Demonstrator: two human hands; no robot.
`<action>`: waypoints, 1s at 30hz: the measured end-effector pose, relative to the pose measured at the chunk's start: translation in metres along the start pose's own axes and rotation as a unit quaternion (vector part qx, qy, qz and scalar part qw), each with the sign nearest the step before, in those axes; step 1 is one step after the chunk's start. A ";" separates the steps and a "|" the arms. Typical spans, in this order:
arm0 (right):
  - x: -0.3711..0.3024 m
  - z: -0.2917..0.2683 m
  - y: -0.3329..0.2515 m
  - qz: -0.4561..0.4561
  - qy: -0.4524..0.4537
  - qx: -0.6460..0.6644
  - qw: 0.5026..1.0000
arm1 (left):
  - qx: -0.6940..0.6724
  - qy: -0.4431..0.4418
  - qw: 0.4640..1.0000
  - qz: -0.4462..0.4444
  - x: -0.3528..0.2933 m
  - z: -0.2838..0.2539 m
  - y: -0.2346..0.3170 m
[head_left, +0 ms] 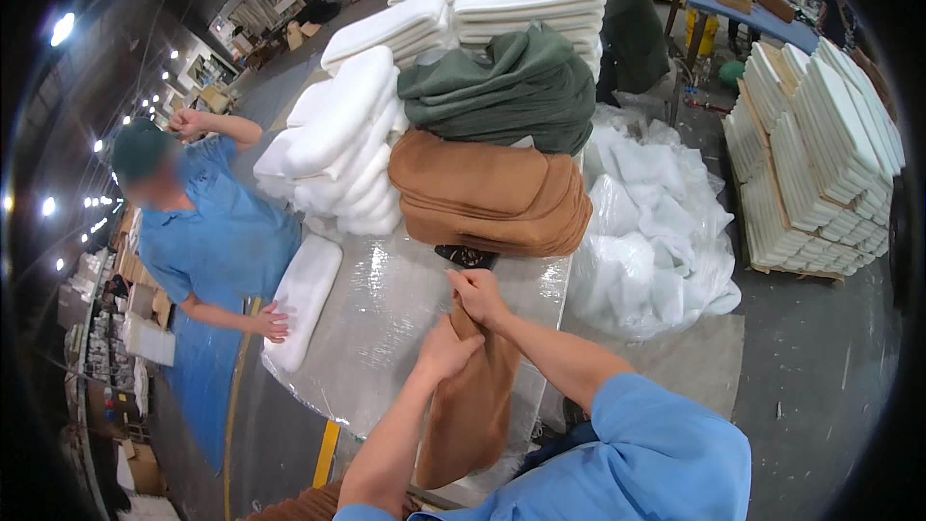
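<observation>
A long brown fabric piece (pixel 468 425) hangs toward me over the near part of the plastic-covered table (pixel 386 318). My left hand (pixel 449 349) is closed on its upper side edge. My right hand (pixel 478 295) grips its top end, a little farther away. Whether anything is inside the piece cannot be made out. Just beyond my right hand lies a small black patterned item (pixel 467 257), partly under a stack of folded brown fabric pieces (pixel 482 188). Dark green fabric (pixel 502 87) is heaped behind that stack.
White padded pieces (pixel 347 135) are piled at the table's left and far side. On the left a co-worker in blue rests a hand on a white pad (pixel 304 304). Clear bags of white material (pixel 656 222) lie right of the table, before stacked white panels (pixel 810 164).
</observation>
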State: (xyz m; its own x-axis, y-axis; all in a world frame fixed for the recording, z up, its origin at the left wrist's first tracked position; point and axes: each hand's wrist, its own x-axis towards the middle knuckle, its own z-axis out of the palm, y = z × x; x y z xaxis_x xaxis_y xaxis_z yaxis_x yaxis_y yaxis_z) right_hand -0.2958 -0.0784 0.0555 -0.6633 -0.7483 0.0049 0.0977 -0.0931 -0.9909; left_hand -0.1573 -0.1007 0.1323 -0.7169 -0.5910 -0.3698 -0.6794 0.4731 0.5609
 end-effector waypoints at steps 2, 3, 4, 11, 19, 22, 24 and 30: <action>-0.037 0.002 -0.008 0.020 0.026 0.011 0.999 | 0.063 -0.048 0.997 0.010 -0.030 -0.008 -0.006; -0.056 0.000 -0.009 0.023 0.046 0.013 0.999 | 0.085 -0.061 0.994 0.034 -0.049 -0.007 -0.005; -0.075 -0.006 -0.010 0.026 0.070 0.014 0.997 | 0.093 -0.079 0.992 0.040 -0.066 -0.007 0.005; -0.138 -0.073 0.032 0.030 0.154 0.108 0.982 | 0.178 -0.085 0.977 0.076 -0.082 0.072 0.033; -0.141 -0.062 0.047 -0.035 0.181 0.045 0.982 | 0.140 -0.097 0.982 0.087 -0.056 0.072 0.033; -0.140 -0.063 0.064 -0.031 0.171 0.089 0.981 | 0.133 -0.099 0.982 0.091 -0.049 0.075 0.032; -0.146 -0.066 0.076 -0.005 0.170 0.099 0.980 | 0.120 -0.102 0.984 0.082 -0.051 0.077 0.032; -0.142 -0.073 0.119 0.032 0.167 0.159 0.972 | 0.116 -0.099 0.985 0.078 -0.049 0.075 0.035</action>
State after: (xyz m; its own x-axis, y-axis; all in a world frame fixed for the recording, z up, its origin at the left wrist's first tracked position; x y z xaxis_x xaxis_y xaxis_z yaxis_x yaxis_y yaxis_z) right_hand -0.2440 0.0651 -0.0730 -0.8468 -0.5094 -0.1529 0.3371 -0.2916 -0.8952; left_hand -0.1569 -0.0064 0.1147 -0.8161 -0.3709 -0.4432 -0.5598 0.6978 0.4468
